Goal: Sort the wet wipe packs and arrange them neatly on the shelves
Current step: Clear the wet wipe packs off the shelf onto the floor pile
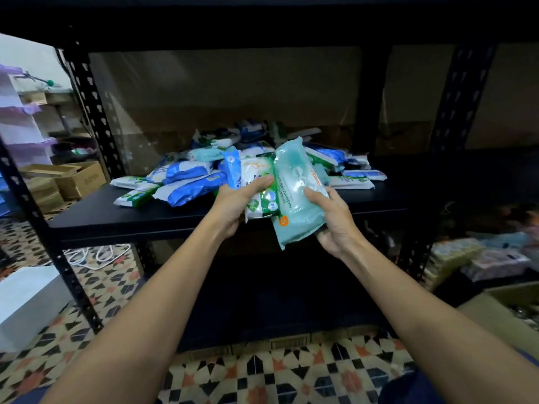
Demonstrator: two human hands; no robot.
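A teal wet wipe pack [294, 193] is grasped by the right hand [335, 223], with the thumb laid across its front face and the fingers curled behind its lower right edge. The pack is held tilted, its upper end leaning over the front edge of the black shelf board [116, 212] and its lower end hanging just in front of and below that edge.

A white-and-green wet wipe pack [259, 188] is grasped by the left hand [236, 204], the thumb pressed across the printed front and the fingers tucked under it. This pack is touched on its right side by the teal pack, which overlaps it. A narrow blue pack [232, 170] stands just to the left of the white-and-green pack, above the left thumb; whether it is also held cannot be told.

Behind both hands, a loose heap of wet wipe packs [186, 182] in blue, white, green and teal is piled on the middle of the shelf board, reaching back toward the rear of the shelf.

The board is carried by black perforated uprights [90, 106]. Left of the shelf board, cardboard boxes [78, 177] are stacked on the patterned tile floor [262, 374], and a white cable [96, 258] lies coiled below the board's left end.
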